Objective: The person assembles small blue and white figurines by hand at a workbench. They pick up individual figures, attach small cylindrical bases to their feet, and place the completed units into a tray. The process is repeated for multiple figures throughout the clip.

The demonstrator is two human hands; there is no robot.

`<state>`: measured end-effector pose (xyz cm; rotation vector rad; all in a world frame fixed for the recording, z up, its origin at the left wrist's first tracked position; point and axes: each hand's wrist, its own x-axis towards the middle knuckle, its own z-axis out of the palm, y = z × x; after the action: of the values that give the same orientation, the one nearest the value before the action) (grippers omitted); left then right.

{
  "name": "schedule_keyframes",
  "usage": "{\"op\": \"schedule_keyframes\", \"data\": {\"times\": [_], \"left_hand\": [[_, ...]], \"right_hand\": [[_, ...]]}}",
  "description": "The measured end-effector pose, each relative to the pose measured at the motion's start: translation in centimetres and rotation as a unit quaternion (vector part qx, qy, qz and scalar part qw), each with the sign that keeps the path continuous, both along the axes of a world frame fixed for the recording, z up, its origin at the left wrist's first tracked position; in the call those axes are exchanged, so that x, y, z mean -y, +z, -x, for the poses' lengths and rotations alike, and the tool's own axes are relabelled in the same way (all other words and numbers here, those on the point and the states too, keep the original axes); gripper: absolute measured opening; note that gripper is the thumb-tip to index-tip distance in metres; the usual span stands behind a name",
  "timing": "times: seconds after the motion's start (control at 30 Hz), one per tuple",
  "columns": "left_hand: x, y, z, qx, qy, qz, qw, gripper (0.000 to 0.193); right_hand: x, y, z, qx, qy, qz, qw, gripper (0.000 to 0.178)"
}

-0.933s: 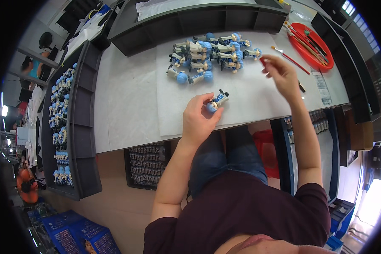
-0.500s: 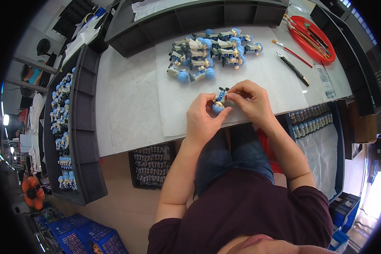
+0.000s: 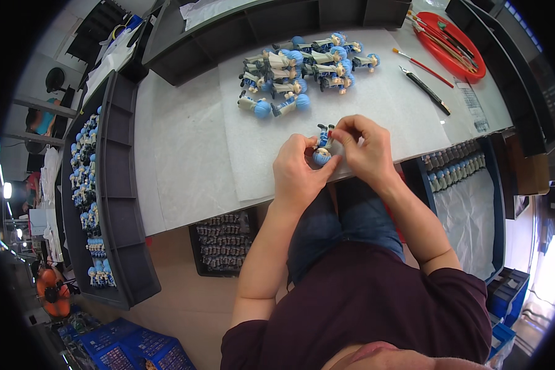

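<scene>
Just above the near edge of the table, my left hand (image 3: pixel 300 171) grips a small figurine (image 3: pixel 322 156) with light-blue hair and a blue-and-white outfit. Its head points toward me and its dark feet point away. Thumb and fingers of that hand hold it around the head and body. On the figurine's right side, my right hand (image 3: pixel 365 148) is closed in a pinch by its legs. Something small and red shows at those fingertips, too small to name. Beyond my hands, several similar figurines (image 3: pixel 299 103) lie in a pile on a white sheet (image 3: pixel 240 151).
A red oval tray (image 3: pixel 476 69) of brushes sits at the far right. Near it lie a red-handled brush (image 3: pixel 431 77) and a black pen-like tool (image 3: pixel 427 92). Dark trays (image 3: pixel 120 216) with figurines flank the table. A divided grey tray (image 3: pixel 228 52) stands along the back.
My right fingertips have shifted slightly up along the figurine's legs, and the figurine has turned a little in my left hand. The whole view has shifted slightly.
</scene>
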<state>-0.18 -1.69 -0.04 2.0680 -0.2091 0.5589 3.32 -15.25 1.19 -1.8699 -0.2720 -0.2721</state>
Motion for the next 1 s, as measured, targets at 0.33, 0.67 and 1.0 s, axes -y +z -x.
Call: {"op": "schedule_keyframes", "data": {"times": [0.33, 0.67, 1.0], "left_hand": [[-0.1, -0.5, -0.2, -0.005, 0.008, -0.010, 1.000, 0.039], [0.1, -0.3, 0.0, -0.042, 0.015, 0.015, 0.999, 0.038], [0.1, -0.1, -0.1, -0.037, 0.011, 0.018, 0.999, 0.039]], "right_hand": [[-0.1, -0.2, 0.1, 0.050, 0.010, 0.058, 0.997, 0.004], [-0.7, -0.2, 0.4, 0.103, 0.013, 0.076, 0.992, 0.004], [-0.5, -0.2, -0.4, 0.061, 0.006, 0.063, 0.996, 0.005]]}}
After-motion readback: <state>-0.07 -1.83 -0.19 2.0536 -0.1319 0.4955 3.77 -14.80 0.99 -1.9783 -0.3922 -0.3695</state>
